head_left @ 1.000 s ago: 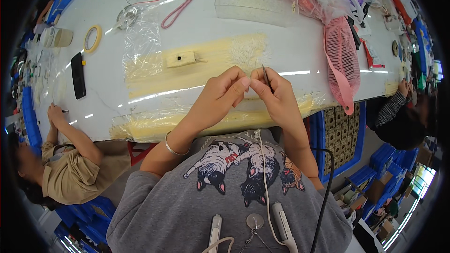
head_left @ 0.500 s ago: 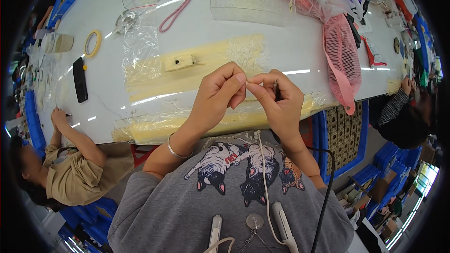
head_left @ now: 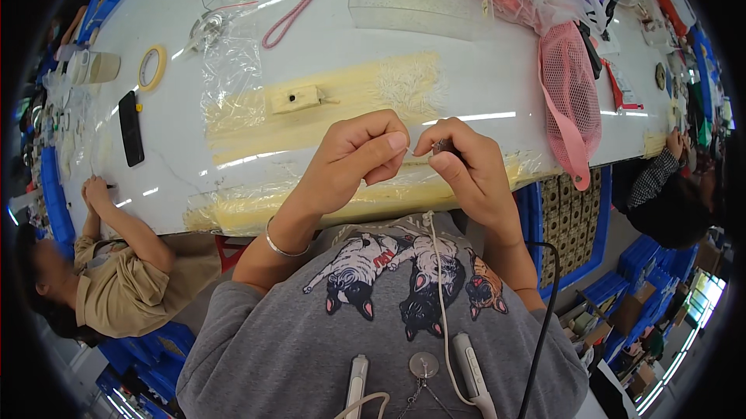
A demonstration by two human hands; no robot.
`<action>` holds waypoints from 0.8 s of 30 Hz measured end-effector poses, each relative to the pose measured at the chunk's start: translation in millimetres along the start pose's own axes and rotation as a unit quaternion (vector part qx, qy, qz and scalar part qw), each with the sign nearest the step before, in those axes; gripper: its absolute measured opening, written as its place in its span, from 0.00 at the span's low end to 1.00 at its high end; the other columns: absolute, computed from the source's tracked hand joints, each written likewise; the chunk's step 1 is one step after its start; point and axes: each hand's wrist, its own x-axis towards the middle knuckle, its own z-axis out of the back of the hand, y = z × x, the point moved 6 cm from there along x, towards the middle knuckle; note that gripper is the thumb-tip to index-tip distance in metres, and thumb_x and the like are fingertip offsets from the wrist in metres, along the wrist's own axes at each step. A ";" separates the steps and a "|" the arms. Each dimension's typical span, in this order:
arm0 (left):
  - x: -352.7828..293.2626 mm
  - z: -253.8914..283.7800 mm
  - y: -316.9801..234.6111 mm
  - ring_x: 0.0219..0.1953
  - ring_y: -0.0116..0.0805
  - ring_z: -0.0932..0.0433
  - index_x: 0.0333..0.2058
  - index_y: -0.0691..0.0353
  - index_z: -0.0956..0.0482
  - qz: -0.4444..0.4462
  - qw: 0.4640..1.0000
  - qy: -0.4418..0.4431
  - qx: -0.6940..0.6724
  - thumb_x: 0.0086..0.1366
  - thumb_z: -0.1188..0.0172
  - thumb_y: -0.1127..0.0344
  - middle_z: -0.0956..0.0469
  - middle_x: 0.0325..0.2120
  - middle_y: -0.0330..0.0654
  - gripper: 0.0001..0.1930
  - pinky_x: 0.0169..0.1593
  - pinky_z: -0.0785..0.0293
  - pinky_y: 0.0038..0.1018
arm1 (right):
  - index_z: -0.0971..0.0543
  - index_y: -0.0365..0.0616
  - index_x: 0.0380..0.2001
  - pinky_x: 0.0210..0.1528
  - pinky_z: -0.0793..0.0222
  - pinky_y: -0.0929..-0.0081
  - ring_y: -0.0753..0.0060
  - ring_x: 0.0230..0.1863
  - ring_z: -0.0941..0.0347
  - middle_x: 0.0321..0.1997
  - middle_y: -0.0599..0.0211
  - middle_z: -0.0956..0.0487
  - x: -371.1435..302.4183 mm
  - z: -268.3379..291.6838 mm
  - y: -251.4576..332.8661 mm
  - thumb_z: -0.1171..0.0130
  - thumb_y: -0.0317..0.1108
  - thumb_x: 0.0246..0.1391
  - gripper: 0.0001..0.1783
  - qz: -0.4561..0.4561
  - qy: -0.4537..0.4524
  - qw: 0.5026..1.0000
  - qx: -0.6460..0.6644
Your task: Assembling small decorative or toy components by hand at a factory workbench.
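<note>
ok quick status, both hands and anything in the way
Left hand pinched shut, tiny pale bit between hands. Right hand holding dark tool. Block on yellow patch, beyond the hands, not between them.

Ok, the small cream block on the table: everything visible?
The small cream block is oblong, with a dark round spot, apparently a hole, left of its middle and a thin pale piece at its right end. It lies on the yellowish strip, beyond the left hand, untouched. Material unclear.
</note>
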 end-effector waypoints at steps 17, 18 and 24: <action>0.1 -9.1 -5.0 0.20 0.16 0.44 0.29 0.63 0.28 0.048 0.997 0.060 -0.029 0.72 0.48 0.62 0.35 0.20 0.30 0.13 0.24 0.48 0.17 | 0.28 0.40 0.26 0.24 0.42 0.68 0.58 0.19 0.40 0.18 0.60 0.35 2.1 -6.0 -7.0 0.38 0.46 0.57 0.20 0.019 0.098 0.993 -0.068; 0.3 -8.9 -4.6 0.20 0.16 0.44 0.28 0.63 0.28 0.048 0.997 0.056 -0.029 0.72 0.48 0.62 0.35 0.19 0.30 0.13 0.24 0.49 0.17 | 0.28 0.40 0.26 0.24 0.42 0.68 0.58 0.20 0.40 0.19 0.60 0.35 2.4 -6.1 -7.0 0.38 0.47 0.57 0.20 0.018 0.097 0.992 -0.072; 2.3 -10.5 -1.0 0.19 0.16 0.45 0.28 0.63 0.29 0.047 0.995 0.066 -0.051 0.72 0.49 0.62 0.37 0.19 0.30 0.13 0.23 0.49 0.17 | 0.27 0.40 0.27 0.24 0.41 0.69 0.59 0.19 0.39 0.19 0.60 0.34 1.4 -5.3 -10.2 0.38 0.47 0.57 0.20 0.014 0.084 0.994 -0.069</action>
